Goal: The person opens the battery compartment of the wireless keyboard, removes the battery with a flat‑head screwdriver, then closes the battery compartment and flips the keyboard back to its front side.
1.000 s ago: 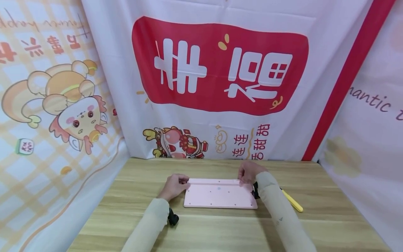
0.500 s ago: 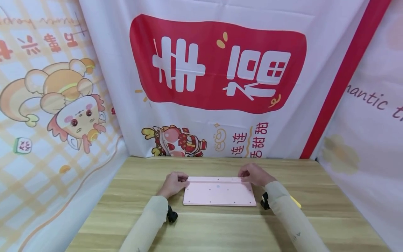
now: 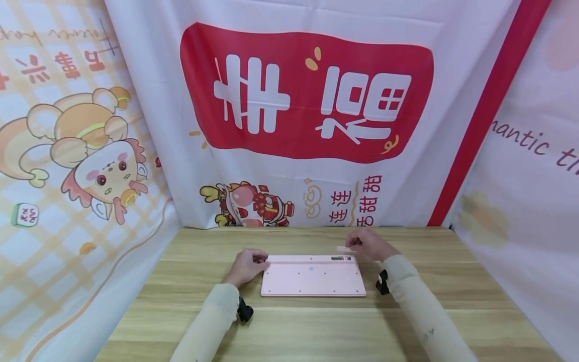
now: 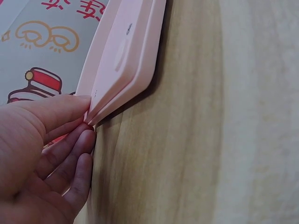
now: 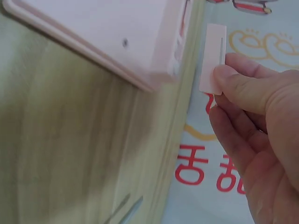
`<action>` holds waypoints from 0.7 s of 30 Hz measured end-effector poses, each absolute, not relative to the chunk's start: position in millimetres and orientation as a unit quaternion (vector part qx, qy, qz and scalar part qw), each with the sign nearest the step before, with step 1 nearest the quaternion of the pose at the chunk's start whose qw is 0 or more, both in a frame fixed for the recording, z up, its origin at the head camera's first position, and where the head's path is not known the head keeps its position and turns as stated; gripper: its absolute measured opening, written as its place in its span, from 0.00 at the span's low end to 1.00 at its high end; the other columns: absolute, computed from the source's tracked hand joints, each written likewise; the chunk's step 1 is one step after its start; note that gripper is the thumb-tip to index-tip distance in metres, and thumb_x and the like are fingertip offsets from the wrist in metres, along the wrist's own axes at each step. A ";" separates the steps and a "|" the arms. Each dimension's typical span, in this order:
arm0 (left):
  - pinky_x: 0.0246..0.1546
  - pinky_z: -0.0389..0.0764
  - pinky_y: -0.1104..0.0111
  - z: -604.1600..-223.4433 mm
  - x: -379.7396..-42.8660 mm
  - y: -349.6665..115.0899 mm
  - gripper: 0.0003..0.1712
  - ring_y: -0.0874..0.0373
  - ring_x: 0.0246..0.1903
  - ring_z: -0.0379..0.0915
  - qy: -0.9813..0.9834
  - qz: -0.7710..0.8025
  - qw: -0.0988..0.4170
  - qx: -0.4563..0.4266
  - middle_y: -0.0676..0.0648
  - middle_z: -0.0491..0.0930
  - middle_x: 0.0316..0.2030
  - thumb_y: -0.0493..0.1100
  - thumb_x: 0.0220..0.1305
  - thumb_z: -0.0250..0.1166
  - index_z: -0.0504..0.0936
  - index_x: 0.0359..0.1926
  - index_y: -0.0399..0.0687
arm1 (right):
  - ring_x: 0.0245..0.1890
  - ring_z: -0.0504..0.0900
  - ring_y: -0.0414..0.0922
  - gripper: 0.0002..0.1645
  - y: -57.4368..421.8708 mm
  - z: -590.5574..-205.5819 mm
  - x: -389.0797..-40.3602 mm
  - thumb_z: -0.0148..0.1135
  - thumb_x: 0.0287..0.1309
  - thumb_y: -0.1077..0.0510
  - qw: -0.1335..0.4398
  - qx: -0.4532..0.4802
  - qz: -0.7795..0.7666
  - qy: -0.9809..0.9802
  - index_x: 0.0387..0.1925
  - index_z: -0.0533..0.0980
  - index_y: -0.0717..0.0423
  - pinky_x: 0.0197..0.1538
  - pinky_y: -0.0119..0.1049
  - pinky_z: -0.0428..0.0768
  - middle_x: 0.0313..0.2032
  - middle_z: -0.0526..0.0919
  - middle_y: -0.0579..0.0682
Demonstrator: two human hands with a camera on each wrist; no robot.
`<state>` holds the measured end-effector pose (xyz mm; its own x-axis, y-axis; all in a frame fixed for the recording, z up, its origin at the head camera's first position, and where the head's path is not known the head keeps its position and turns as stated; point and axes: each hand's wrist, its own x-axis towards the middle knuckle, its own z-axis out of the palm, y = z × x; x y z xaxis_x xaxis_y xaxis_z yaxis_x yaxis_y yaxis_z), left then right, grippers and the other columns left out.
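Pink keyboard [image 3: 313, 275] lay face-down, flat on wooden table [image 3: 316, 327], betw. both hands. Its far-left corner was pinched by L hand [image 3: 246, 265], thumb and fingers curled round edge. Small pink cover strip [image 3: 346, 249] was pinched by R hand [image 3: 372, 246] betw. thumb and fingertips, held just above and clear of keyboard's far-right corner. Open slot seen in keyboard edge just below strip. Printed cloth backdrop [image 3: 307, 100] hung beyond hands.
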<state>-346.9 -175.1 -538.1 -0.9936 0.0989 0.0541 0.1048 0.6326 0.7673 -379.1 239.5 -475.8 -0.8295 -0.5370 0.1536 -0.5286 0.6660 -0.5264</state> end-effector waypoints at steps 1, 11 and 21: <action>0.51 0.86 0.57 -538.1 -346.8 -175.1 0.14 0.58 0.42 0.82 -0.904 -0.423 0.004 -0.058 0.50 0.89 0.43 0.41 0.66 0.75 0.90 0.52 0.46 | 0.38 0.86 0.43 0.09 241.0 -475.0 -380.8 0.67 0.62 0.74 0.000 -0.290 -0.281 0.915 0.38 0.86 0.59 0.44 0.37 0.87 0.36 0.89 0.52; 0.51 0.86 0.58 -535.1 -344.5 -174.7 0.14 0.58 0.43 0.81 -0.904 -0.424 0.004 -0.051 0.50 0.89 0.43 0.41 0.67 0.74 0.90 0.52 0.47 | 0.38 0.85 0.44 0.08 253.5 -488.9 -400.5 0.69 0.60 0.73 0.000 -0.249 -0.274 0.929 0.39 0.86 0.60 0.45 0.38 0.87 0.36 0.89 0.54; 0.50 0.86 0.59 -534.4 -340.6 -174.0 0.13 0.58 0.42 0.81 -0.901 -0.430 0.009 -0.060 0.49 0.89 0.42 0.40 0.66 0.74 0.90 0.51 0.45 | 0.37 0.83 0.42 0.09 257.0 -512.3 -406.1 0.72 0.59 0.70 0.011 -0.219 -0.279 0.935 0.34 0.86 0.53 0.44 0.37 0.85 0.34 0.87 0.51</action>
<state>-340.6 -174.0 -534.4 -0.9927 0.0999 0.0672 0.1151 0.6239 0.7730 -406.1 257.0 -512.3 -0.9040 -0.4155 0.1010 -0.4030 0.7489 -0.5260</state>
